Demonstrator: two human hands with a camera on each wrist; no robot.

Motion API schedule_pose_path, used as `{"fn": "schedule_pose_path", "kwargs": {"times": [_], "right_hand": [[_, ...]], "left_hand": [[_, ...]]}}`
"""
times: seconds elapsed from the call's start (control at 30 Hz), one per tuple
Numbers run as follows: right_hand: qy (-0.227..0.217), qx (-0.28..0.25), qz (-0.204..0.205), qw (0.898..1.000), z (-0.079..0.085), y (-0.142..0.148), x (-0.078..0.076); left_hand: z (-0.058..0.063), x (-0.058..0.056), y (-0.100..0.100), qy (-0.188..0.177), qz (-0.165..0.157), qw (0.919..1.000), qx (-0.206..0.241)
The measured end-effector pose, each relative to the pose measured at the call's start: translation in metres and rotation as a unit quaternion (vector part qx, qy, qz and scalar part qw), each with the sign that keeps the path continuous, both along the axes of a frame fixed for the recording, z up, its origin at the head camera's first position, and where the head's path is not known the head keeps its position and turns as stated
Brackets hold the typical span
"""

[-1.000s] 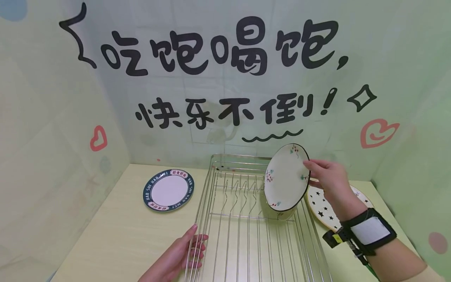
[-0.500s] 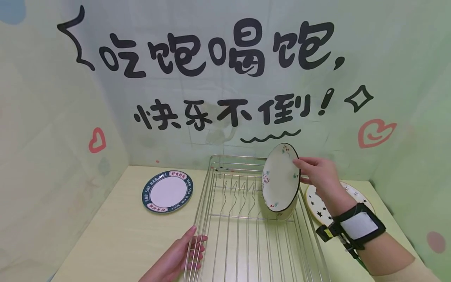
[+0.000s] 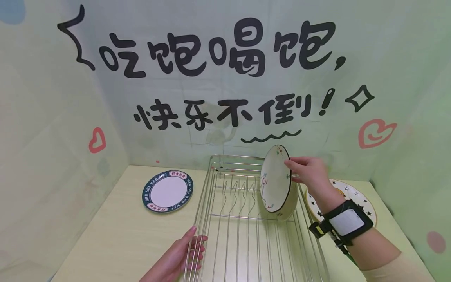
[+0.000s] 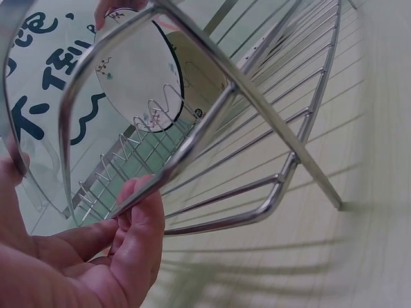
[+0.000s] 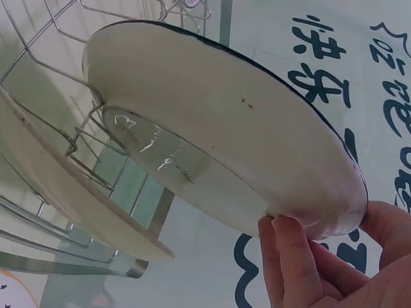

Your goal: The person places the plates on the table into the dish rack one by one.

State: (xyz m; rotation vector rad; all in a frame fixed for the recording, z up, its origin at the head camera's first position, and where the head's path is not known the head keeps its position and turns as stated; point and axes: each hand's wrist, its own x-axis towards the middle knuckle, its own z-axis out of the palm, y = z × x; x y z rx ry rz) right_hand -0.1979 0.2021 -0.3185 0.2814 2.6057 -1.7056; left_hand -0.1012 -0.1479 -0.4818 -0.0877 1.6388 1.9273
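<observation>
In the head view, my right hand (image 3: 311,172) pinches the right rim of a white plate (image 3: 274,182) with a dark edge and small flower prints. The plate is tilted nearly upright over the back right of a wire dish rack (image 3: 232,216). Its pale underside and base ring face the right wrist camera, with the thumb on one side of the rim and fingers on the other. Just right of it, another pale plate (image 5: 70,186) stands in the rack, mostly hidden in the head view. My left hand (image 3: 183,250) grips the rack's left side, fingers curled round the wire.
A plate with a blue lettered rim (image 3: 168,192) lies flat on the table (image 3: 116,235) left of the rack. Right of the rack lies a star-patterned plate (image 3: 363,203), partly behind the right arm. A printed backdrop (image 3: 225,86) rises behind the table.
My right hand has moved left with the flower-print plate, which has turned more edge-on and uncovers more of the plate behind it. My left hand stays on the rack.
</observation>
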Motion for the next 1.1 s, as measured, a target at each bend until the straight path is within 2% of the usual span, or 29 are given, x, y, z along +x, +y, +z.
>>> {"fn": "schedule_pose_path", "kwargs": {"times": [0.3, 0.53, 1.1], "right_hand": [[-0.015, -0.002, -0.015, 1.0, -0.008, -0.005, -0.009], [-0.004, 0.015, -0.01, 1.0, -0.012, -0.01, -0.008], [-0.01, 0.021, -0.007, 1.0, -0.023, -0.011, -0.007]], "left_hand": [[0.0, -0.001, 0.001, -0.002, 0.0, 1.0, -0.001], [-0.001, 0.0, 0.001, 0.008, -0.001, 1.0, 0.002], [-0.001, -0.002, 0.0, -0.001, 0.002, 1.0, -0.001]]}}
